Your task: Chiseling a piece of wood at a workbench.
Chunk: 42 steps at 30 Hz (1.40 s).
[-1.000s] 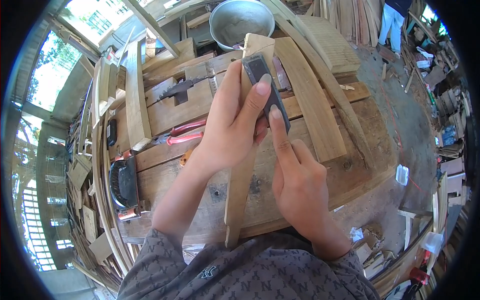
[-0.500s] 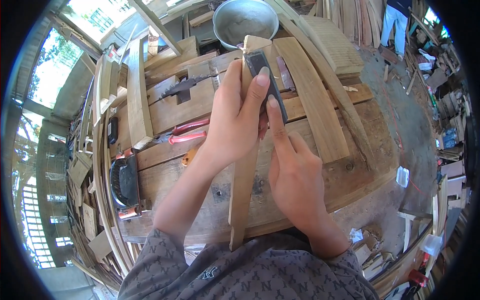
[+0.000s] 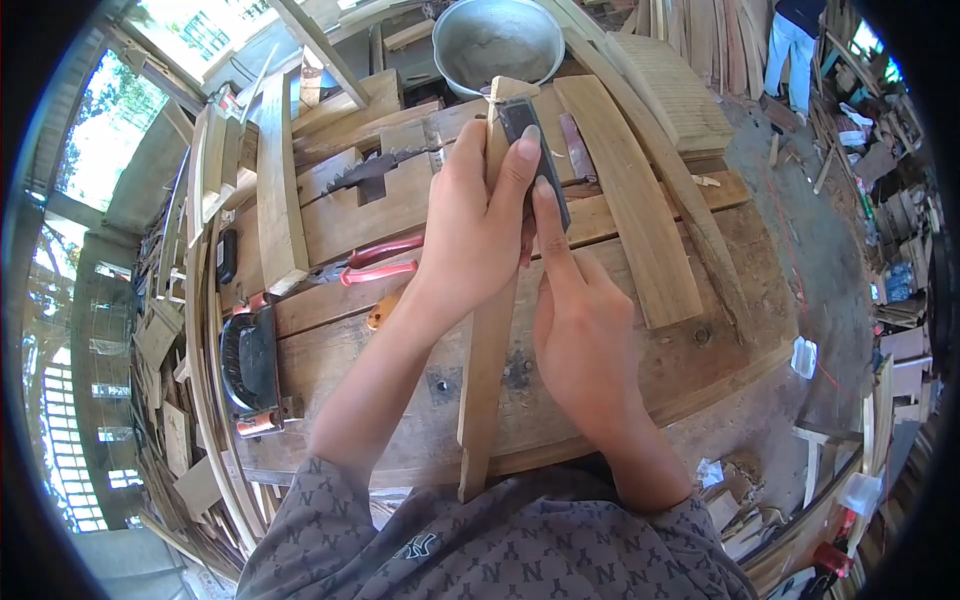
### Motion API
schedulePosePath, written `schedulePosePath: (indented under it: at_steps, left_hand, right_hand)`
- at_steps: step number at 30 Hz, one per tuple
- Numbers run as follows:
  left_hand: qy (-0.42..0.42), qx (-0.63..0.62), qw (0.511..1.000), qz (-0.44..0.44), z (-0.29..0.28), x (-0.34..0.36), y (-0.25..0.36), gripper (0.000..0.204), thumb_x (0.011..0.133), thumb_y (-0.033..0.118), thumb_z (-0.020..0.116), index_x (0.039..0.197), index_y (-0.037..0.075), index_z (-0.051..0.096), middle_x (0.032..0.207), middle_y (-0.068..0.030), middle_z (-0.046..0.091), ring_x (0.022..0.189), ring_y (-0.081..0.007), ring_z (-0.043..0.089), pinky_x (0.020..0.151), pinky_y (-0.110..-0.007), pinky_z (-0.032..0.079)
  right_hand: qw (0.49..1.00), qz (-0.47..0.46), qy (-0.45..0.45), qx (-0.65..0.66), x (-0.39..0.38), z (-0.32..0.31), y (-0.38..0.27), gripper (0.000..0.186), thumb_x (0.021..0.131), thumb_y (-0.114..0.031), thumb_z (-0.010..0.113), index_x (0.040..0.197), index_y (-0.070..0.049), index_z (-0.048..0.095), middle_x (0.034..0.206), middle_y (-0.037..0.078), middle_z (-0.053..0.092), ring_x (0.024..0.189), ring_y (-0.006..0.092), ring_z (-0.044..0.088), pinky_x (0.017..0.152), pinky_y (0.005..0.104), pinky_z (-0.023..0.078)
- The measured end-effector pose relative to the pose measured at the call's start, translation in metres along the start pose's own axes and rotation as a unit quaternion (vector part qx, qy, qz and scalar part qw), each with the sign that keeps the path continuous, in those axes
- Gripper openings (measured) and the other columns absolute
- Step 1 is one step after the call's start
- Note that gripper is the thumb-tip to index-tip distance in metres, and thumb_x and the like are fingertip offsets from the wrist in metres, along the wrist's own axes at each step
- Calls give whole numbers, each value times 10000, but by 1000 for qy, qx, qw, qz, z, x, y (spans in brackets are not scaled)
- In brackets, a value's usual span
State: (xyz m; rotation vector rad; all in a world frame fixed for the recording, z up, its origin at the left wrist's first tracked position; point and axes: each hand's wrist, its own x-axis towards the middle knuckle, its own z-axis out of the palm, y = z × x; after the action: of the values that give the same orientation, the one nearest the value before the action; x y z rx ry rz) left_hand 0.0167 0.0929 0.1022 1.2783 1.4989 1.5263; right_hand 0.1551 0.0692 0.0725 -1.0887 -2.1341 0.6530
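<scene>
A dark, narrow rectangular block (image 3: pixel 517 114), perhaps a sharpening stone, lies slanted against the upper part of a long wooden strip (image 3: pixel 486 385). My left hand (image 3: pixel 465 230) wraps around block and strip, thumb flat on the block's face. With its index finger extended, my right hand (image 3: pixel 590 335) presses the block's lower right part; its other fingers are curled and partly hidden. The strip runs toward my body, its near end against my shirt. Left of my left wrist lie red-handled pliers (image 3: pixel 380 262) and an orange-yellow piece (image 3: pixel 382 312).
The wooden workbench (image 3: pixel 660 375) also carries a metal basin (image 3: pixel 497 45), a curved board (image 3: pixel 635 215), a jagged dark blade (image 3: pixel 375 170) and a black tool with orange ends (image 3: pixel 250 360). Scrap wood (image 3: pixel 165 420) piles up at left. A person (image 3: pixel 790 60) stands far right.
My right hand has shifted slightly up and left along the block. The left hand keeps its hold, and the whole view has moved a little.
</scene>
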Motion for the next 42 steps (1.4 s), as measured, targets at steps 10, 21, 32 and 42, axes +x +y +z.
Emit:
schedulePosePath:
  at_steps: [10, 21, 32, 42]
  left_hand:
    - [3, 35, 999, -7, -3, 6, -4, 331, 1077, 277, 551, 886, 25, 451, 607, -40, 568, 422, -97, 529, 359, -273, 386]
    - [-41, -86, 995, -30, -1, 8, -9, 178, 1077, 198, 511, 1006, 44, 454, 708, -23, 563, 476, -74, 513, 395, -247, 401]
    - [-60, -114, 992, -11, 1, 1, 0, 277, 1050, 146, 516, 1306, 46, 484, 780, 26, 537, 595, -28, 476, 480, -204, 373]
    - [-41, -135, 990, -30, 0, -4, -1, 328, 1055, 192, 522, 1363, 79, 532, 979, 22, 564, 859, -32, 509, 725, -207, 424]
  right_hand:
    - [999, -12, 33, 29, 6, 10, 4, 685, 940, 48, 528, 1588, -111, 370, 899, 226, 628, 796, 422, 633, 742, 501, 498]
    - [999, -38, -3, 37, -3, 2, 12, 787, 924, -30, 582, 1629, -165, 260, 856, 208, 620, 725, 429, 657, 678, 531, 531]
    - [998, -45, -14, 45, -3, -13, 5, 780, 919, -35, 585, 1623, -122, 262, 841, 208, 617, 714, 426, 654, 668, 525, 532]
    - [995, -54, -30, 74, -5, -17, 0, 787, 910, -24, 586, 1622, -109, 262, 823, 219, 599, 701, 437, 645, 656, 526, 527]
